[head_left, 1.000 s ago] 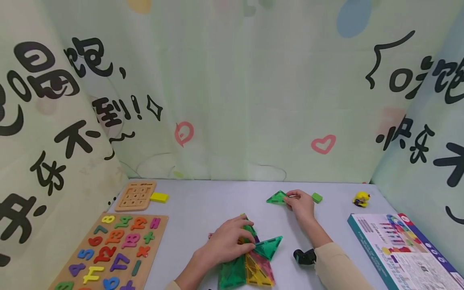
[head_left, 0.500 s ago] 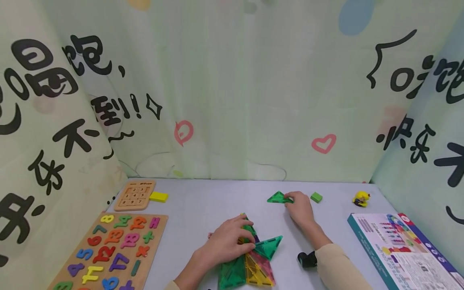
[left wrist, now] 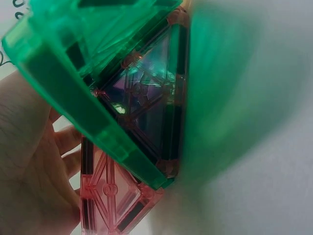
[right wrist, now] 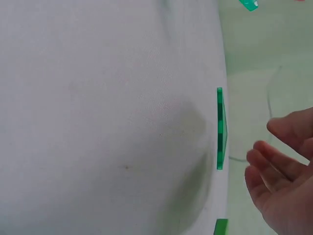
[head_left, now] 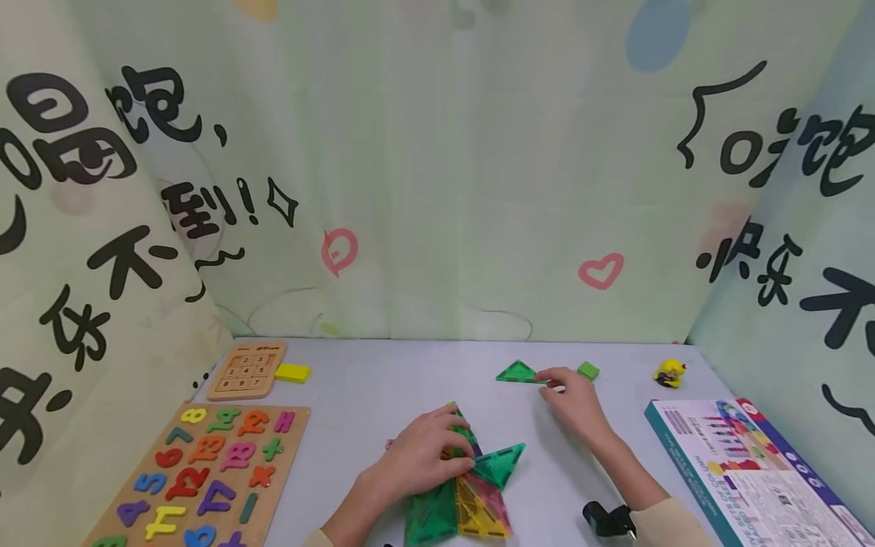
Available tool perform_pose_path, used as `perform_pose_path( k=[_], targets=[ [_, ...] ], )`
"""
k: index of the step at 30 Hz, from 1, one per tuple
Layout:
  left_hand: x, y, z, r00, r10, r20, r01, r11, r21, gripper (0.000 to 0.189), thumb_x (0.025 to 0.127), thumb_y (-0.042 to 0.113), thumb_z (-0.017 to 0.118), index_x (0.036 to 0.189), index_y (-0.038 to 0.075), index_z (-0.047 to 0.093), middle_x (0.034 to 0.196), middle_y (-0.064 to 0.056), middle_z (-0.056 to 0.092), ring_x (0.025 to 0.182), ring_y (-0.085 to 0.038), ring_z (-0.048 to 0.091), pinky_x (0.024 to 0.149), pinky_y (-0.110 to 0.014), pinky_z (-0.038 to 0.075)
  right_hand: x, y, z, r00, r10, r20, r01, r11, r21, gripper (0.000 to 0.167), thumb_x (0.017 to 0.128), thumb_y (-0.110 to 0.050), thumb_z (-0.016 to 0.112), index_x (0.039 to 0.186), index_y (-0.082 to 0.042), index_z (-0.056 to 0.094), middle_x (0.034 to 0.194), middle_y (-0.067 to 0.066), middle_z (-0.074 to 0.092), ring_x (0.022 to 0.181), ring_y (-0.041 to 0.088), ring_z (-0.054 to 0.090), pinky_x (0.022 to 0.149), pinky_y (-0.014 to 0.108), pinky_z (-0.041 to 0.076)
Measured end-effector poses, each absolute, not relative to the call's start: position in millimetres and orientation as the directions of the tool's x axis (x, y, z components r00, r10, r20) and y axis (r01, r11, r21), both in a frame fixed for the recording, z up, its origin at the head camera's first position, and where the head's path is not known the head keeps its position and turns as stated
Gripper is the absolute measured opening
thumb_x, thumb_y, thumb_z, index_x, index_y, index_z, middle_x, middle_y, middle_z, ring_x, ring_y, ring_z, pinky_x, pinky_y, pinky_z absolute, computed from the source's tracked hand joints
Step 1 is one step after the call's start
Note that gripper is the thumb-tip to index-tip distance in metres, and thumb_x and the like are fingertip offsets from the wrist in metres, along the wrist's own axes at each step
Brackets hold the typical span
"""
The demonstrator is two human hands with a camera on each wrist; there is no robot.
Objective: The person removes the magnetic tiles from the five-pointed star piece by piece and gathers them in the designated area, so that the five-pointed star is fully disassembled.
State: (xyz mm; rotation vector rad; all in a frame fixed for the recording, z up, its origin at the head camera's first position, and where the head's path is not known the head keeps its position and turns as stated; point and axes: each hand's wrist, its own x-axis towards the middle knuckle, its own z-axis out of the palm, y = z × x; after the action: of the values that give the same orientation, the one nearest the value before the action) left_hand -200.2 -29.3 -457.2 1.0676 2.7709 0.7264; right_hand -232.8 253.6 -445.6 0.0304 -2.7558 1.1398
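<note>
My left hand (head_left: 427,448) grips a standing build of magnetic tiles (head_left: 481,505), in green, yellow and pink, at the front middle of the table. The left wrist view shows its green tile (left wrist: 93,112) and pink tile (left wrist: 110,191) close up, with fingers curled behind them. Farther back, a green triangular magnetic tile (head_left: 516,371) lies on the table. My right hand (head_left: 570,395) is beside its right corner. In the right wrist view, a gap separates the loosely bent fingers from that tile (right wrist: 220,128).
A green block (head_left: 588,371) is just behind the right hand, with a yellow toy figure (head_left: 669,373) farther right. A box (head_left: 759,471) lies at right, near a black object (head_left: 607,520) by the right sleeve. Number board (head_left: 205,471), wooden board (head_left: 247,371) and yellow block (head_left: 292,373) are left.
My right hand has let go of the green triangular tile and drawn slightly right, its fingers parting. The left hand stays on the tile build. The head view has shifted slightly.
</note>
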Motion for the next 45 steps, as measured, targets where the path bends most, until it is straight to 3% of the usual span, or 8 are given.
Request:
perform_pose_path(
  k=[4, 7, 11, 22, 34, 45],
  targets=[
    [-198, -29, -459, -0.740, 0.666, 0.099, 0.628, 0.630, 0.456, 0.013, 0.095, 0.042, 0.064, 0.094, 0.036, 0.076, 0.132, 0.008, 0.063, 0.146, -0.023, 0.038, 0.117, -0.050, 0.035, -210, 253, -446, -0.997, -0.076, 0.015, -0.058, 0.607, -0.793, 0.024, 0.095, -0.014, 0.063, 0.116, -0.004, 0.070, 0.115, 0.013, 0.072, 0.101, 0.020, 0.065, 0.083, 0.030, 0.054],
    [-197, -29, -460, -0.730, 0.675, 0.107, 0.640, 0.620, 0.454, 0.014, 0.095, 0.042, 0.064, 0.095, 0.036, 0.076, 0.132, 0.009, 0.063, 0.146, -0.024, 0.039, 0.116, -0.050, 0.036, -188, 250, -450, -0.965, -0.229, -0.129, 0.003, 0.481, -0.877, 0.032, 0.096, -0.021, 0.063, 0.121, -0.001, 0.067, 0.108, 0.012, 0.073, 0.092, 0.017, 0.065, 0.077, 0.028, 0.053],
    [-197, -30, -459, -0.741, 0.663, 0.110, 0.631, 0.630, 0.452, 0.013, 0.095, 0.042, 0.064, 0.097, 0.036, 0.076, 0.133, 0.009, 0.063, 0.146, -0.023, 0.039, 0.116, -0.050, 0.036, -169, 242, -458, -0.916, -0.350, -0.197, 0.075, 0.335, -0.939, 0.040, 0.096, -0.025, 0.065, 0.124, 0.003, 0.062, 0.095, 0.008, 0.073, 0.079, 0.015, 0.066, 0.072, 0.030, 0.055],
    [-200, -27, -460, -0.732, 0.672, 0.114, 0.640, 0.620, 0.453, 0.014, 0.095, 0.043, 0.064, 0.096, 0.037, 0.076, 0.133, 0.010, 0.063, 0.146, -0.023, 0.039, 0.116, -0.050, 0.036, -165, 227, -469, -0.950, -0.232, -0.210, 0.161, 0.212, -0.964, 0.027, 0.090, -0.014, 0.072, 0.108, 0.004, 0.063, 0.087, 0.004, 0.073, 0.073, 0.013, 0.068, 0.070, 0.026, 0.057],
    [-200, -31, -454, -0.752, 0.654, 0.083, 0.614, 0.650, 0.447, 0.013, 0.094, 0.045, 0.064, 0.095, 0.038, 0.075, 0.135, 0.011, 0.062, 0.148, -0.021, 0.037, 0.117, -0.050, 0.035, -170, 233, -464, -0.956, -0.140, -0.259, 0.253, 0.055, -0.966, 0.019, 0.093, -0.003, 0.065, 0.110, 0.001, 0.061, 0.085, -0.001, 0.072, 0.074, 0.013, 0.069, 0.075, 0.027, 0.058],
    [-202, -34, -454, -0.744, 0.666, 0.060, 0.613, 0.643, 0.460, 0.014, 0.096, 0.040, 0.062, 0.098, 0.037, 0.075, 0.135, 0.011, 0.062, 0.149, -0.021, 0.035, 0.118, -0.051, 0.032, -181, 250, -455, -0.974, 0.043, -0.222, 0.226, 0.156, -0.962, 0.027, 0.093, -0.004, 0.063, 0.118, 0.006, 0.059, 0.088, 0.002, 0.072, 0.075, 0.016, 0.069, 0.074, 0.027, 0.058]
  ],
)
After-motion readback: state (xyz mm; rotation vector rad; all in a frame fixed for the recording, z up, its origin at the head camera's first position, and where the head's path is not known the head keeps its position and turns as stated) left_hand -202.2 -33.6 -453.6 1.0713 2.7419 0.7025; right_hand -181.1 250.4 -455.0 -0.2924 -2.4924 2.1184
